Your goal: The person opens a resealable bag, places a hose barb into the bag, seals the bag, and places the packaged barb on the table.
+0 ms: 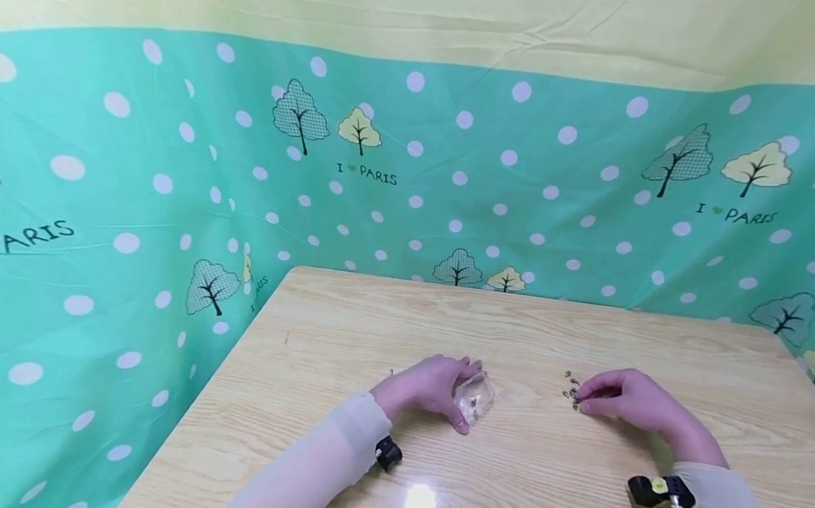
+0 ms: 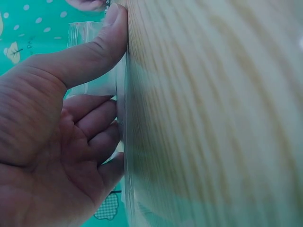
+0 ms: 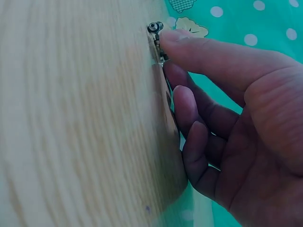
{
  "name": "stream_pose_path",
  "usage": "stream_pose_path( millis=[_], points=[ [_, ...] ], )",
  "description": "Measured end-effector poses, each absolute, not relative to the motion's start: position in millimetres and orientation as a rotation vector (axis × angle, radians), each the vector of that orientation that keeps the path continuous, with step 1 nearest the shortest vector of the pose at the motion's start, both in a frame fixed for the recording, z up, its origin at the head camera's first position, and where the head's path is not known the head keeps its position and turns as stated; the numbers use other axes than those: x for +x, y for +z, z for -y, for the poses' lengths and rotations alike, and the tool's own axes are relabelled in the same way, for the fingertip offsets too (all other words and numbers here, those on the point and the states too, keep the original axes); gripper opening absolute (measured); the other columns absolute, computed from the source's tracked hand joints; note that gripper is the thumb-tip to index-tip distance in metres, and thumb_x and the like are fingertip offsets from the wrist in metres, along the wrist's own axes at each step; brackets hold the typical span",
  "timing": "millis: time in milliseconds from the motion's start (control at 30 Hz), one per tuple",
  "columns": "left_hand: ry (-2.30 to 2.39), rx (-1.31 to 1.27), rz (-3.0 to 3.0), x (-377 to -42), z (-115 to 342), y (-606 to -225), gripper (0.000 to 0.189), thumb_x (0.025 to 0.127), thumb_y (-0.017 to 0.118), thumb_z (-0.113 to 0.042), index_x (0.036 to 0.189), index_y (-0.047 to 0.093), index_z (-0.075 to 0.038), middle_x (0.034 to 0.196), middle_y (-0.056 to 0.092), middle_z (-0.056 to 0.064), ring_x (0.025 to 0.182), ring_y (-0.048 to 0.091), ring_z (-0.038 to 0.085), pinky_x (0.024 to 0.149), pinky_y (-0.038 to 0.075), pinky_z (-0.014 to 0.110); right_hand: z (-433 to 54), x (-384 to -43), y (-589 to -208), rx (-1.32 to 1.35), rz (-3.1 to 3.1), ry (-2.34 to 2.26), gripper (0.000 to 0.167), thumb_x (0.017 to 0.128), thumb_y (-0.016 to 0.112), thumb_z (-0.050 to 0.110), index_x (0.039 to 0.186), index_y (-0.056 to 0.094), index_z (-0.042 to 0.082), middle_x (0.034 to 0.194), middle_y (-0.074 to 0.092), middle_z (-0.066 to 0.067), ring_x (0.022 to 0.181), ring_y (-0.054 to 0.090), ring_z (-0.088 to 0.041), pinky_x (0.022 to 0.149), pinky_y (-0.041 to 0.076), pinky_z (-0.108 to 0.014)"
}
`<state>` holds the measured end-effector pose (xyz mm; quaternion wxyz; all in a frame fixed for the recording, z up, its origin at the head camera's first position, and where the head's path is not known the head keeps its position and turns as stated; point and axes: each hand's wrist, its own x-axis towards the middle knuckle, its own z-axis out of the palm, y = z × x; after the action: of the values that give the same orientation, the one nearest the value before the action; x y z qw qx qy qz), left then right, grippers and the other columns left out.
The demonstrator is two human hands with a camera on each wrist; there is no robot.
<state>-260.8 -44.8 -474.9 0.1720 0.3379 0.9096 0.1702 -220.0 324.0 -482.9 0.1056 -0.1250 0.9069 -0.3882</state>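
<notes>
A small clear plastic zip bag (image 1: 476, 398) lies on the wooden table, a few tiny pieces showing inside it. My left hand (image 1: 437, 387) holds the bag at its left side, thumb along the near edge and fingers at the far edge. In the left wrist view the bag (image 2: 92, 59) stands out past the thumb. To the right, several small dark metal parts (image 1: 567, 394) are scattered in a loose group. My right hand (image 1: 628, 399) pinches at this group with thumb and forefinger. Shiny round-ended metal parts (image 3: 154, 27) show right at its fingertips in the right wrist view.
The light wooden table (image 1: 500, 499) extends around both hands. A green dotted cloth (image 1: 503, 206) hangs behind it and along the left side. Wrist cameras, a left one (image 1: 388, 454) and a right one (image 1: 645, 491), sit on the sleeves.
</notes>
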Motion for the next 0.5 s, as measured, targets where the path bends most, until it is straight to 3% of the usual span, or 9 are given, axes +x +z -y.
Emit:
stream_pose_path(
  millis=[500],
  points=[
    [0.465, 0.962, -2.588, -262.3, 45.4, -478.3, 0.107, 0.073, 0.1, -0.041, 0.163, 0.047, -0.02, 0.169, 0.038, 0.013, 0.152, 0.041, 0.039, 0.127, 0.032, 0.045, -322.7, -219.7, -484.7, -0.376, -2.703, -1.092, 0.022, 0.092, 0.086, 0.023, 0.11, 0.083, 0.013, 0.111, 0.078, -0.002, 0.102, 0.066, -0.019, 0.083, 0.053, -0.026]
  ],
)
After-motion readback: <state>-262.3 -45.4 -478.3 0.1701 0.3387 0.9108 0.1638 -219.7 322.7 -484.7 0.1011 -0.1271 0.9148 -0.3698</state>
